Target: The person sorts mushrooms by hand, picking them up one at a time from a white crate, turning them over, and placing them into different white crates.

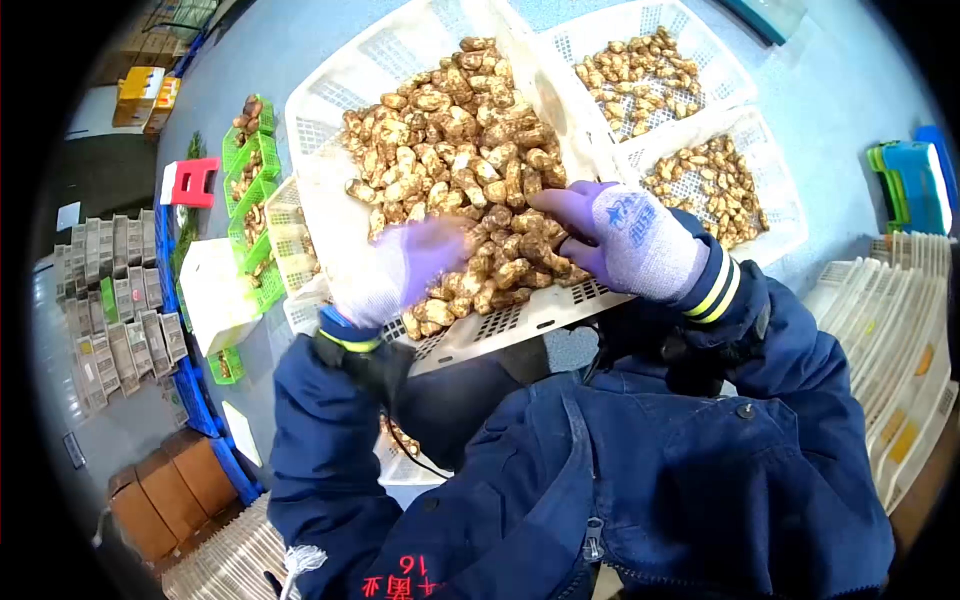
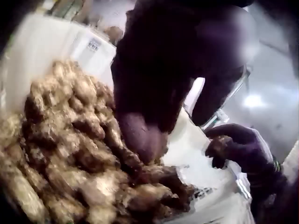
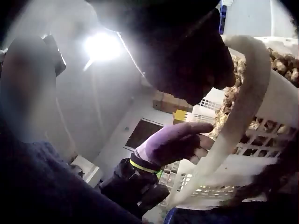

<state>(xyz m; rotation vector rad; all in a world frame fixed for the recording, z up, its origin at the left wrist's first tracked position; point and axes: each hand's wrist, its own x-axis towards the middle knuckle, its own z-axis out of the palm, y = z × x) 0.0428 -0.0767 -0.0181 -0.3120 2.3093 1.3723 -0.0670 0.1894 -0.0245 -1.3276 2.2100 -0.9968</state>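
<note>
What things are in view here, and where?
Knobbly lumps: very many, brown, in baskets
Big basket: one, white, under the hands
Other baskets: two, white, upper right
Mesh baskets: several, green, left
Large box: one, white, left
Stool: one, red, left
Boxes: about three, brown, lower left
Cartons: some, yellow, upper left
Bins: many, grey, far left
Stacked crates: many, whitish, right
Unclear object: one, blue-green, right
Jacket: one, dark blue, bottom
Left hand: one, purple glove, at the lumps
Right hand: one, purple glove, at the lumps
</note>
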